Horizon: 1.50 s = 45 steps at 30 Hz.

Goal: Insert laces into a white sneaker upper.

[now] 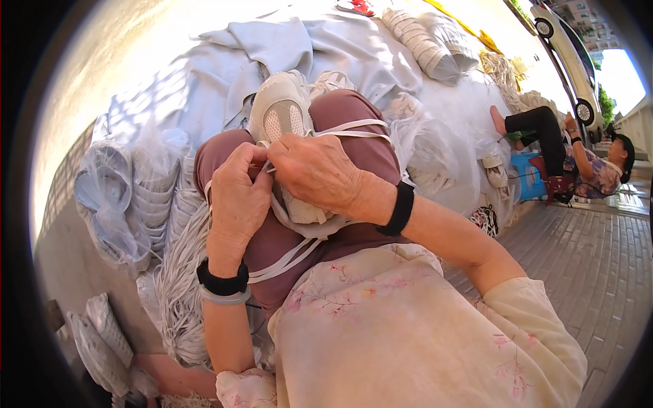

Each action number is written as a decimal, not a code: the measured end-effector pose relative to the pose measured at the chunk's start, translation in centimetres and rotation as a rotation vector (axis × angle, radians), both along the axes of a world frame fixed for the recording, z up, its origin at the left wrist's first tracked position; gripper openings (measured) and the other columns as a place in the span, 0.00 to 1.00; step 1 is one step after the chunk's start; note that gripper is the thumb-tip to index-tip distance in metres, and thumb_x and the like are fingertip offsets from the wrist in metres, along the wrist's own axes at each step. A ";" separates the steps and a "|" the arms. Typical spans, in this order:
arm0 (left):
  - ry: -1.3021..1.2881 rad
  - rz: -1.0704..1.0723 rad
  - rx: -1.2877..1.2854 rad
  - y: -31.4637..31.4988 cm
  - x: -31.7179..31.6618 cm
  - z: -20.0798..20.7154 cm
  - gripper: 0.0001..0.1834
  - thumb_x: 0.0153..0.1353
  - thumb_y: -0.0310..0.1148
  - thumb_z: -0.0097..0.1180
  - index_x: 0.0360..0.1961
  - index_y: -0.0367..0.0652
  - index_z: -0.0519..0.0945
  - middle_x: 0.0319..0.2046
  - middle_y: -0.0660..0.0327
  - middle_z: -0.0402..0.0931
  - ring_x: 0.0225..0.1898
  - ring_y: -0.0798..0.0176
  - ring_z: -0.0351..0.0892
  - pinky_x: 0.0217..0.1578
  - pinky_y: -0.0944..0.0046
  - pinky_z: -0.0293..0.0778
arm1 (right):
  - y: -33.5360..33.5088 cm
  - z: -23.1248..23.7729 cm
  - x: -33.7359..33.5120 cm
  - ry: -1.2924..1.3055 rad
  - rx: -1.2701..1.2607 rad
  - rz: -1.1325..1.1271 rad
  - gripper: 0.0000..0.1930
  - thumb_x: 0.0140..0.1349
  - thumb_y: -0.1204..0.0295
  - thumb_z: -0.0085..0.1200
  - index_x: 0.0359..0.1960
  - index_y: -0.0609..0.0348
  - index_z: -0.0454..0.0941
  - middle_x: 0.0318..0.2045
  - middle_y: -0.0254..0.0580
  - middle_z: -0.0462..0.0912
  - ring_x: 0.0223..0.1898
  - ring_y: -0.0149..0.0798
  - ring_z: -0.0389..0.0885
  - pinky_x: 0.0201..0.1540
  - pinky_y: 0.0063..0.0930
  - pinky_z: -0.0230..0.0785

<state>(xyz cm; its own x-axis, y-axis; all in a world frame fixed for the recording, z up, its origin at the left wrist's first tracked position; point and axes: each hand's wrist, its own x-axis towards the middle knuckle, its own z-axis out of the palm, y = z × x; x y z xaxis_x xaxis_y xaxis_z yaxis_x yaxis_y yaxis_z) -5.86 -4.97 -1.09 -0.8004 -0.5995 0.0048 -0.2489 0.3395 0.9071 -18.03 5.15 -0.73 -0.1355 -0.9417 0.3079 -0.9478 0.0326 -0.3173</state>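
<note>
Strong daylight bleaches the upper-left ground [129,54] and the sky [622,73]; lattice shadows [155,88] stripe the pale blue cloth [211,81]; fisheye distortion bends the edges inside a black rim.

Worn on the head, a wide fisheye camera looks steeply down over a pale shirt [408,333] onto the lap, with the left hand [237,194] and right hand [323,173] at close range near mid-frame. The view stretches forward across a sheet [204,75] and sideways to a distant car [570,58], tipped over near the right edge.
</note>
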 end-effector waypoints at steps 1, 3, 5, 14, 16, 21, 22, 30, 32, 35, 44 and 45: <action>0.004 0.062 0.001 0.5 -0.1 0.1 0.08 0.52 0.19 0.54 0.35 0.35 0.75 0.28 0.57 0.78 0.29 0.63 0.80 0.33 0.66 0.74 | 0.0 0.0 -0.2 0.006 0.014 0.012 0.06 0.49 0.74 0.54 0.28 0.60 0.72 0.25 0.42 0.74 0.25 0.44 0.79 0.24 0.34 0.70; 0.019 0.094 -0.037 1.1 0.0 -0.3 0.07 0.52 0.19 0.54 0.34 0.35 0.74 0.28 0.55 0.78 0.28 0.62 0.80 0.32 0.65 0.74 | -0.1 0.2 -0.4 0.005 0.029 0.033 0.06 0.48 0.74 0.54 0.26 0.60 0.70 0.24 0.41 0.72 0.25 0.44 0.77 0.24 0.33 0.68; 0.028 0.131 -0.077 1.5 0.1 -0.3 0.07 0.52 0.19 0.54 0.34 0.35 0.73 0.28 0.54 0.77 0.28 0.61 0.80 0.31 0.65 0.74 | 0.0 0.5 -0.6 -0.010 0.052 0.057 0.06 0.48 0.74 0.54 0.26 0.60 0.70 0.23 0.42 0.72 0.25 0.45 0.77 0.24 0.35 0.68; 0.057 0.228 -0.204 2.1 -0.8 -0.7 0.08 0.53 0.19 0.53 0.36 0.35 0.74 0.30 0.51 0.77 0.28 0.55 0.80 0.31 0.61 0.74 | 1.9 1.5 -0.1 -0.198 0.065 0.003 0.06 0.49 0.74 0.54 0.25 0.60 0.68 0.22 0.45 0.72 0.24 0.49 0.75 0.24 0.38 0.67; 0.024 0.166 -0.141 2.1 -0.2 -0.1 0.10 0.54 0.20 0.54 0.39 0.34 0.74 0.32 0.51 0.77 0.32 0.54 0.80 0.35 0.60 0.74 | 2.1 1.2 -0.5 -0.322 0.018 0.025 0.06 0.48 0.74 0.54 0.24 0.59 0.68 0.21 0.44 0.72 0.23 0.49 0.75 0.24 0.38 0.67; 0.047 0.116 -0.183 6.8 0.7 -0.4 0.28 0.55 0.23 0.55 0.57 0.34 0.62 0.49 0.41 0.67 0.53 0.44 0.68 0.53 0.55 0.65 | 3.1 2.6 -1.7 -0.364 0.005 0.063 0.04 0.50 0.72 0.53 0.25 0.57 0.71 0.25 0.39 0.70 0.25 0.40 0.77 0.24 0.32 0.70; 0.025 0.085 -0.307 7.9 0.9 -0.1 0.34 0.56 0.23 0.54 0.63 0.34 0.55 0.56 0.38 0.60 0.60 0.39 0.60 0.59 0.52 0.59 | 2.8 2.7 -1.4 -0.290 -0.035 0.035 0.04 0.51 0.72 0.53 0.26 0.57 0.72 0.25 0.38 0.70 0.25 0.39 0.77 0.24 0.32 0.70; -0.079 0.012 -0.376 8.5 0.6 -3.4 0.37 0.63 0.29 0.48 0.67 0.32 0.43 0.65 0.38 0.41 0.66 0.35 0.43 0.65 0.49 0.44 | -0.1 0.8 -0.7 -0.219 -0.181 0.090 0.07 0.52 0.74 0.55 0.34 0.57 0.75 0.27 0.37 0.72 0.24 0.40 0.76 0.24 0.30 0.70; -0.089 0.008 -0.361 7.9 1.1 -3.2 0.38 0.63 0.30 0.48 0.67 0.32 0.42 0.65 0.37 0.40 0.67 0.34 0.42 0.65 0.49 0.43 | -0.2 1.0 -0.8 -0.395 -0.244 0.048 0.10 0.52 0.74 0.56 0.37 0.58 0.77 0.27 0.38 0.73 0.25 0.42 0.76 0.26 0.32 0.70; -0.097 0.009 -0.383 7.4 1.6 -2.7 0.39 0.62 0.31 0.49 0.66 0.29 0.41 0.65 0.35 0.39 0.67 0.34 0.40 0.66 0.49 0.41 | 0.4 0.7 -2.5 -0.541 -0.218 0.063 0.11 0.52 0.74 0.56 0.39 0.58 0.77 0.27 0.40 0.74 0.25 0.43 0.76 0.27 0.33 0.70; 0.064 0.063 -0.202 7.9 2.5 0.1 0.28 0.57 0.25 0.51 0.60 0.30 0.62 0.62 0.39 0.56 0.64 0.41 0.56 0.62 0.53 0.54 | 1.3 1.7 -2.4 -0.211 -0.038 0.150 0.17 0.51 0.72 0.56 0.45 0.54 0.75 0.27 0.37 0.73 0.23 0.40 0.77 0.22 0.30 0.70; 0.039 0.128 -0.256 8.1 2.6 0.9 0.20 0.56 0.21 0.48 0.52 0.32 0.69 0.57 0.45 0.65 0.59 0.50 0.65 0.58 0.57 0.61 | 1.0 1.8 -2.4 -0.167 -0.015 0.154 0.15 0.51 0.72 0.56 0.42 0.56 0.75 0.27 0.37 0.73 0.23 0.40 0.78 0.22 0.31 0.70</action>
<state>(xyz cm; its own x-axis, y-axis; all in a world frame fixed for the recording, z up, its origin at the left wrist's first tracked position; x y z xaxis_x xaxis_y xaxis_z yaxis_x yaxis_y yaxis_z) -3.26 3.09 -0.15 -0.7143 -0.6712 0.1982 -0.2713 0.5266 0.8057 -20.40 6.19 1.05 -0.0405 -0.9507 0.3075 -0.8755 -0.1146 -0.4694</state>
